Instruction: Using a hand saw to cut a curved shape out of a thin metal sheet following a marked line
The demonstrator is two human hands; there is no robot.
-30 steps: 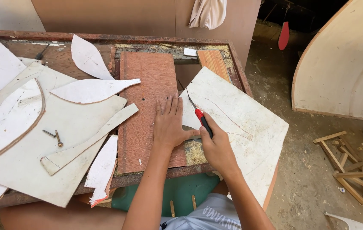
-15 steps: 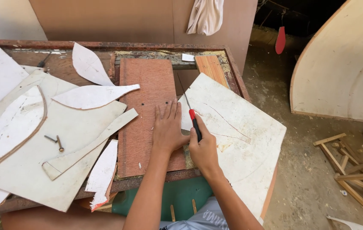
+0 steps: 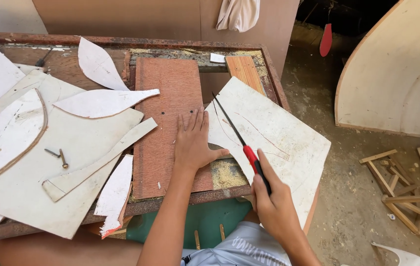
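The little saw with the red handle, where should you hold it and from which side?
Grip the saw by its red-and-black handle, the thick end nearest the person, coming from the near, right side. The thin dark blade points away across the white board, so the handle is probably the only safe part. The right hand holds it there; the left hand lies flat beside the blade.

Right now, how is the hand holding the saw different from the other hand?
The right hand is curled in a fist around the red and black handle of the saw; the left hand lies flat with fingers spread. The right hand is off the bench edge, nearer the person; the left hand rests on the reddish board, its thumb on the white panel. Both are bare.
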